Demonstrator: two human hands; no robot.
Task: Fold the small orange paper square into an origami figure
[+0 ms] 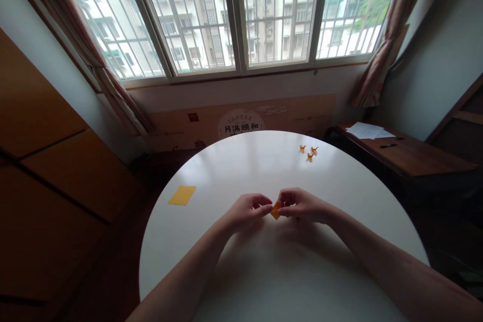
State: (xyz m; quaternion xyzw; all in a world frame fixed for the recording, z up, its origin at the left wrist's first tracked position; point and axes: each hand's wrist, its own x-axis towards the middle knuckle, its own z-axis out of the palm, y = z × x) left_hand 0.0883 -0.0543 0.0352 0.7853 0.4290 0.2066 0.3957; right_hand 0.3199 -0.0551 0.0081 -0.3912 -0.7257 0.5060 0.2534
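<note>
Between my two hands, just above the white round table, is a small folded piece of orange-yellow origami paper (276,211). My left hand (252,210) pinches its left edge between thumb and fingers. On the other side, my right hand (300,205) grips the paper's right edge, fingers curled. The folds under the fingertips are hidden. A flat yellow stack of square paper (182,195) lies to the left of my left hand. Farther off at the right stand three small folded paper cranes (310,157).
The white round table (234,171) has a curved edge on all visible sides. A wooden side table (426,156) at the right bears white papers (372,131) and a dark pen (388,146). Behind stand a printed cardboard panel (313,105) and a barred window.
</note>
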